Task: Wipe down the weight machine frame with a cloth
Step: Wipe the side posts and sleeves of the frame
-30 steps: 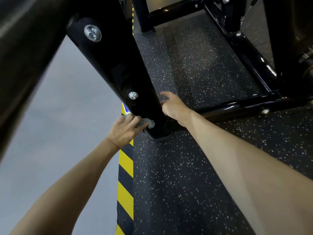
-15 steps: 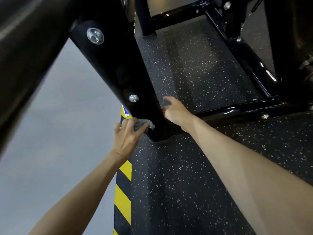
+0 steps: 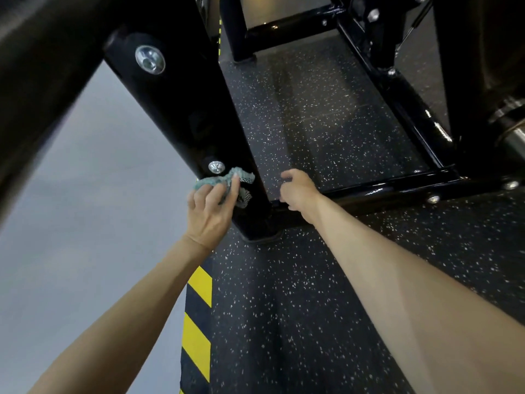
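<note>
A glossy black upright post [image 3: 181,109] of the weight machine frame slants down to its foot on the floor. My left hand [image 3: 211,207] presses a crumpled teal-grey cloth [image 3: 227,182] against the lower part of that post, just under a silver bolt [image 3: 216,167]. To the right of the post, my right hand [image 3: 297,191] hovers with fingers loosely curled. It holds nothing and sits just above the black base bar [image 3: 383,189].
Black speckled rubber flooring [image 3: 298,308] runs under the machine. A yellow-and-black hazard strip [image 3: 197,322] borders it, with grey floor [image 3: 85,223] to the left. More black frame bars [image 3: 397,95] and a chrome part [image 3: 511,132] stand at the right and rear.
My left hand has slid the cloth upward on the post, from its foot to just under the lower bolt. My right hand stayed near the base bar.
</note>
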Demonstrator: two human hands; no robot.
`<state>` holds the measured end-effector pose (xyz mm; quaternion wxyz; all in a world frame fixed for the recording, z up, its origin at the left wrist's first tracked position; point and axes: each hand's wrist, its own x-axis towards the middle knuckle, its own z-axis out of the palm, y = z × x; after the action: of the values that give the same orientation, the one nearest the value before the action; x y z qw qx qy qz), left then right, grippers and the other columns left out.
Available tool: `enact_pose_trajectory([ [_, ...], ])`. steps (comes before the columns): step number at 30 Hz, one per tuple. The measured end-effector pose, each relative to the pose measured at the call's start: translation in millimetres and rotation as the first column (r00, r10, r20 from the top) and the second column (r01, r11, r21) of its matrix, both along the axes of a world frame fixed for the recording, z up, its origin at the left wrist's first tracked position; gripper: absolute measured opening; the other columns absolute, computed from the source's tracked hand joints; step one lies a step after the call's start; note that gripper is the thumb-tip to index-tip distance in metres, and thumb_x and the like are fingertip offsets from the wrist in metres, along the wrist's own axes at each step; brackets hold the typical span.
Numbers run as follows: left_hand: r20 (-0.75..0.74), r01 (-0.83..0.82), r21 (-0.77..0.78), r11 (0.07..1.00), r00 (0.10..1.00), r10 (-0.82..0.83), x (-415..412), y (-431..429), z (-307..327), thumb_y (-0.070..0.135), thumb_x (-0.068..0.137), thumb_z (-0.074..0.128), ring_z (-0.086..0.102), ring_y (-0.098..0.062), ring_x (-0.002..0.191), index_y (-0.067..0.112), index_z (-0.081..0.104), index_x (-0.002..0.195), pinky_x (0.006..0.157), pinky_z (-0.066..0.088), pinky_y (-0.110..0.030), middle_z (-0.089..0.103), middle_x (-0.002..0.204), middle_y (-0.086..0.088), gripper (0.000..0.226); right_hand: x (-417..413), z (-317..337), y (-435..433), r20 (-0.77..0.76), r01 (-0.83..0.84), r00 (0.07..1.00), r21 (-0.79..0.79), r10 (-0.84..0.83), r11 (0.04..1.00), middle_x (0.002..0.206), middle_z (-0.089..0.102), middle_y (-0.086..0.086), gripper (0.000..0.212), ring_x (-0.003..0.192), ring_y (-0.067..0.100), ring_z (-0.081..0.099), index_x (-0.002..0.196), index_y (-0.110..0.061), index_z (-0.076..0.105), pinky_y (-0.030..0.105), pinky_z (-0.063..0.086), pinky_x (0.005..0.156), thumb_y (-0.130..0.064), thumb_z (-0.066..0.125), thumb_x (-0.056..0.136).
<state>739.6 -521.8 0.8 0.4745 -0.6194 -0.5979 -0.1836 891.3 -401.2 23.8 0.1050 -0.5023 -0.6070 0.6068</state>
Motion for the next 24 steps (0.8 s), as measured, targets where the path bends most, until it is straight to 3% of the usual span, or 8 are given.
enact_pose_trajectory([
  [6, -0.277, -0.027, -0.49, 0.871, 0.952, -0.127, -4.5, -9.8, -74.9, 0.008, 0.091, 0.034, 0.043, -0.027, 0.091, 0.009, 0.039, 0.138, 0.072, 0.041, -0.041, 0.043, 0.109, -0.007, 0.046, 2.6, -7.5, -0.7, 0.062, -0.064, 0.996, 0.002, 0.064, 0.998, 0.143, 0.042, 0.008, 0.053, 0.124, 0.027, 0.051, 0.142, -0.015, 0.04, 0.041, 0.042, 0.106, 0.0, 0.037, 0.091],
  [9, -0.26, -0.076, -0.603, 0.794, 0.96, -0.106, 5.5, -10.5, -91.1, 0.005, 0.095, 0.019, 0.042, -0.028, 0.096, 0.007, 0.038, 0.138, 0.079, 0.035, -0.038, 0.043, 0.114, -0.008, 0.047, 5.5, -10.8, 0.0, 0.083, -0.084, 0.993, 0.014, 0.082, 0.996, 0.144, 0.041, 0.009, 0.053, 0.126, 0.026, 0.049, 0.143, -0.015, 0.039, 0.041, 0.041, 0.107, -0.001, 0.038, 0.092],
  [11, -0.223, -0.039, -0.653, 0.756, 0.964, -0.142, 5.1, -14.2, -85.4, 0.006, 0.09, 0.037, 0.043, -0.028, 0.098, 0.005, 0.041, 0.137, 0.083, 0.041, -0.038, 0.044, 0.114, -0.009, 0.048, 6.6, -8.5, -0.8, 0.095, -0.092, 0.991, 0.0, 0.092, 0.996, 0.144, 0.041, 0.009, 0.054, 0.126, 0.026, 0.049, 0.144, -0.015, 0.039, 0.041, 0.041, 0.107, -0.001, 0.038, 0.092],
  [14, 0.084, 0.141, -0.51, 0.849, 0.99, -0.114, 9.5, -20.9, -56.8, 0.003, 0.092, 0.054, 0.05, -0.029, 0.093, 0.001, 0.053, 0.126, 0.081, 0.047, -0.045, 0.049, 0.102, -0.01, 0.034, 2.3, 1.5, -1.1, 0.068, -0.062, 0.996, 0.008, 0.062, 0.998, 0.143, 0.043, 0.01, 0.052, 0.125, 0.027, 0.05, 0.142, -0.013, 0.042, 0.043, 0.042, 0.106, -0.001, 0.037, 0.091],
  [16, 0.434, 0.141, -0.293, 0.946, 0.901, 0.0, 16.1, -20.9, -30.3, 0.016, 0.102, 0.045, 0.049, -0.024, 0.082, 0.006, 0.067, 0.111, 0.079, 0.045, -0.041, 0.047, 0.092, -0.005, 0.026, -3.3, 8.8, -1.6, 0.036, -0.041, 0.999, 0.02, 0.04, 0.999, 0.139, 0.047, 0.01, 0.05, 0.123, 0.028, 0.051, 0.138, -0.013, 0.045, 0.043, 0.043, 0.105, -0.001, 0.037, 0.09],
  [17, 0.467, 0.126, -0.197, 0.972, 0.884, -0.02, 18.4, -18.2, -19.0, 0.012, 0.102, 0.043, 0.046, -0.025, 0.081, 0.004, 0.068, 0.111, 0.08, 0.041, -0.036, 0.045, 0.093, -0.006, 0.028, -5.6, 11.7, -2.6, 0.03, -0.041, 0.999, 0.025, 0.04, 0.999, 0.137, 0.049, 0.009, 0.049, 0.122, 0.027, 0.052, 0.137, -0.012, 0.046, 0.043, 0.043, 0.105, -0.001, 0.038, 0.09],
  [20, 0.256, 0.179, -0.153, 0.972, 0.957, -0.136, 15.5, -11.0, -19.4, -0.012, 0.092, 0.042, 0.042, -0.028, 0.087, -0.003, 0.064, 0.115, 0.082, 0.04, -0.034, 0.042, 0.101, -0.01, 0.033, -6.9, 12.8, -8.1, 0.016, -0.057, 0.998, 0.023, 0.057, 0.998, 0.135, 0.053, 0.01, 0.047, 0.123, 0.027, 0.052, 0.135, -0.011, 0.049, 0.043, 0.043, 0.105, 0.0, 0.04, 0.091],
  [24, 0.122, 0.181, -0.351, 0.919, 0.982, -0.147, 11.4, -7.9, -67.0, -0.003, 0.095, 0.039, 0.044, -0.025, 0.092, 0.0, 0.058, 0.119, 0.086, 0.041, -0.031, 0.044, 0.108, -0.008, 0.03, -5.0, 8.9, -10.8, 0.009, -0.099, 0.995, 0.043, 0.098, 0.994, 0.129, 0.058, 0.011, 0.046, 0.121, 0.027, 0.053, 0.127, -0.008, 0.057, 0.036, 0.045, 0.102, 0.006, 0.036, 0.089],
])
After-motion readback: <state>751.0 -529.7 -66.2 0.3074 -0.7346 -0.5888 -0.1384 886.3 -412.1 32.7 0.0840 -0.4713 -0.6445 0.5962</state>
